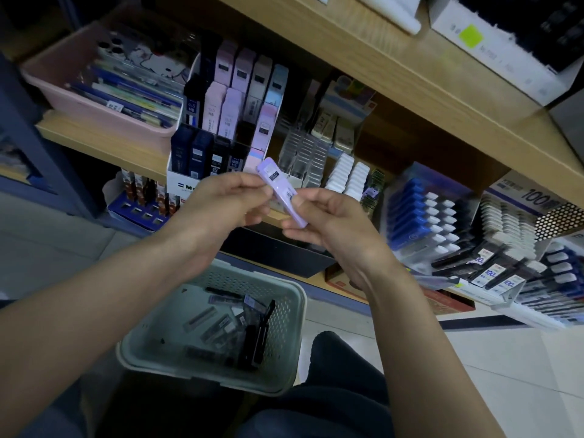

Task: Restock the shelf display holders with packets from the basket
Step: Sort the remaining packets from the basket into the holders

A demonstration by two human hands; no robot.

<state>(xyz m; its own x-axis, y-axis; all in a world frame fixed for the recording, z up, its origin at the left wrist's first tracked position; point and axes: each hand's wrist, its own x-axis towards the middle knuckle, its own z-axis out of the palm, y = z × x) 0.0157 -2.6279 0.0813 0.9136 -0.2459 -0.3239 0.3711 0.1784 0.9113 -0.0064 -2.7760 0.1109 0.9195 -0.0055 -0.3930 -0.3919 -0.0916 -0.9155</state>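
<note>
Both hands hold one lilac packet [278,184] in front of the shelf, tilted with its top end up and to the left. My left hand [221,202] pinches its upper part and my right hand [325,222] grips its lower end. Behind it stands the tiered white display holder [181,181], filled with pink, lilac, blue and dark packets [234,99]. Below my arms sits the pale green basket [284,343], resting by my knees, with several dark and clear packets [234,324] lying in its bottom.
A pink tub [94,99] of stationery stands left of the holder on the wooden shelf [104,143]. Erasers and clear cases [316,153] fill the shelf to the right, then racks of blue and black refills [442,222]. The upper shelf board [379,58] overhangs.
</note>
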